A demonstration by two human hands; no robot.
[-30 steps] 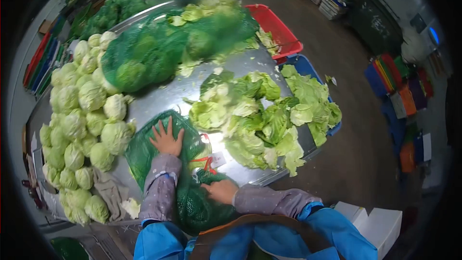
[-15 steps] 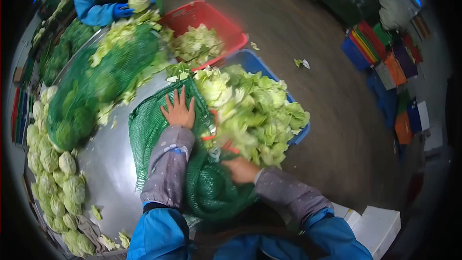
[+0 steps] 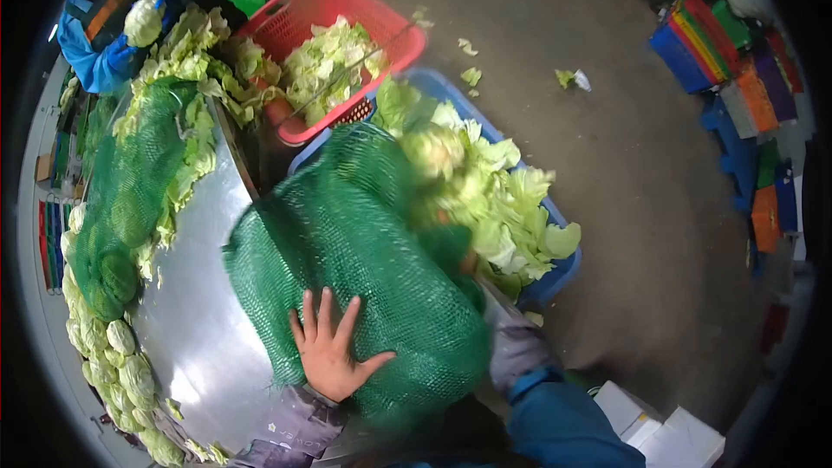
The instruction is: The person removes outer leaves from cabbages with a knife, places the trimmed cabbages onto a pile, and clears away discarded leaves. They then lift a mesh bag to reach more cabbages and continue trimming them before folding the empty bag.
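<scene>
A large green mesh bag (image 3: 364,243) lies bunched over the steel table's edge and reaches across part of the blue crate. My left hand (image 3: 334,360) rests flat on the bag's near side, fingers spread. My right hand (image 3: 469,263) is at the bag's right side, gripping the mesh beside the leaves; its fingers are mostly hidden and blurred. Pale green cabbage leaves (image 3: 507,217) fill the blue crate (image 3: 563,273). A blurred pale clump of cabbage (image 3: 433,152) shows at the bag's far edge, above the crate.
Cabbage heads (image 3: 136,381) line the left of the steel table (image 3: 195,295), near another filled mesh bag (image 3: 130,191). Beyond stands a red basket (image 3: 390,30) of leaves. A co-worker's blue-gloved hand holds a cabbage (image 3: 144,22). White boxes (image 3: 685,438) sit at lower right.
The mesh bag has swung up and spread toward the blue crate, covering more of it. My left hand now presses lower on the bag; my right hand has moved up and forward.
</scene>
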